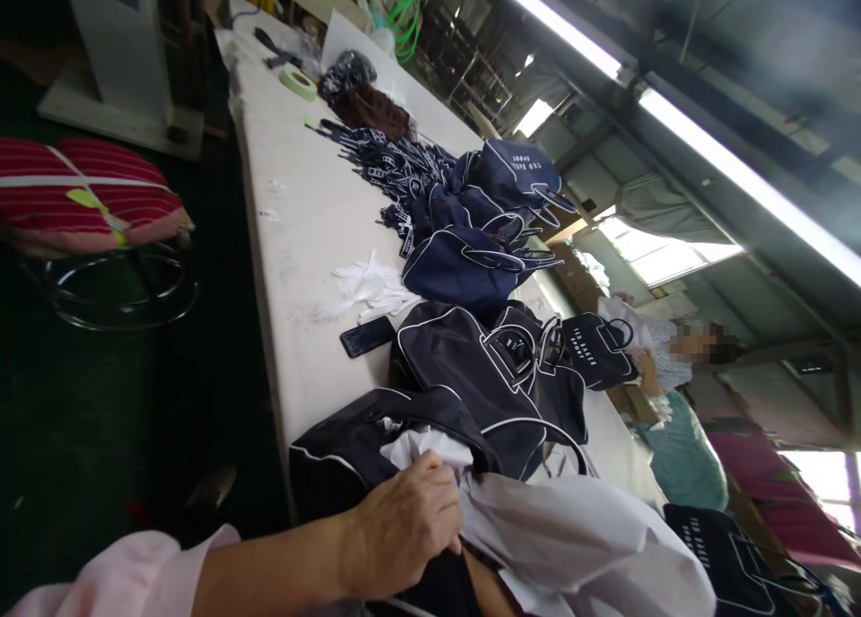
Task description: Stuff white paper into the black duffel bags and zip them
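Note:
My left hand, on a pink-sleeved arm coming in from the lower left, is closed on crumpled white paper that sticks out of an open black bag with white piping. More of the white sheet spreads to the right over the bag. Beneath that sheet shows a strip of skin that may be my right hand; its fingers are hidden.
The long white table carries black bags, a heap of navy bags, printed straps, white gloves, a phone and a tape roll. A striped cushion sits left. Another person works on the far side.

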Demonstrator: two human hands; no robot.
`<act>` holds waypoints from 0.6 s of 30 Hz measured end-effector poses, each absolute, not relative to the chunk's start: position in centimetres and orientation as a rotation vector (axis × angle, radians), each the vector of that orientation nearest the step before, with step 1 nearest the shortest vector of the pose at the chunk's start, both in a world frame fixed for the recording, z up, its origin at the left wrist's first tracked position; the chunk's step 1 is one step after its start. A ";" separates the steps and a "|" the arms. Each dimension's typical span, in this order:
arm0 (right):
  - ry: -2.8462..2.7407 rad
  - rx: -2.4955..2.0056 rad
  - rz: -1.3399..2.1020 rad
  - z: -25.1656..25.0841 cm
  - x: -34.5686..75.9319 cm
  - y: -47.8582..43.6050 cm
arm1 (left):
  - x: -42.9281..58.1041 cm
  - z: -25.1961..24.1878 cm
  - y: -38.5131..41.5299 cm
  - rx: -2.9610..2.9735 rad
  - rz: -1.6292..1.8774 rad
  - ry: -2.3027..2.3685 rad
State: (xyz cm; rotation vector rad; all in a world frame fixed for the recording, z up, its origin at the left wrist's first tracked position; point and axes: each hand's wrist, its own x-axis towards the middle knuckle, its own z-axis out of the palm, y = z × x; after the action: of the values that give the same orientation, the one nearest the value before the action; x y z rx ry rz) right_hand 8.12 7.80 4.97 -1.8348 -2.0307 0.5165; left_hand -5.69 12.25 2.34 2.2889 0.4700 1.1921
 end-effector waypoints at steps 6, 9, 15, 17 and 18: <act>-1.885 -1.997 0.426 3.6 7.6 8.1 | -4.6 1.7 12.6 2.342 1.117 0.412; -1.917 -2.178 0.308 3.2 7.5 8.4 | -3.9 1.4 12.9 2.382 1.121 0.403; -2.001 -2.261 0.291 3.6 8.1 7.7 | -4.4 2.2 12.5 2.408 1.142 0.447; -2.098 -2.072 0.459 4.5 9.0 7.9 | -5.1 2.7 12.3 2.339 1.127 0.449; -2.148 -1.965 0.542 5.0 9.4 8.2 | -5.5 2.9 12.2 2.306 1.120 0.452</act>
State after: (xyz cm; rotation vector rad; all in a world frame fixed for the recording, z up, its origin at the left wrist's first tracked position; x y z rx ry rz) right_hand 9.38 8.16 5.04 -1.9653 -2.1484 0.5418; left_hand -5.48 12.21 2.90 2.3060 0.4519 1.1195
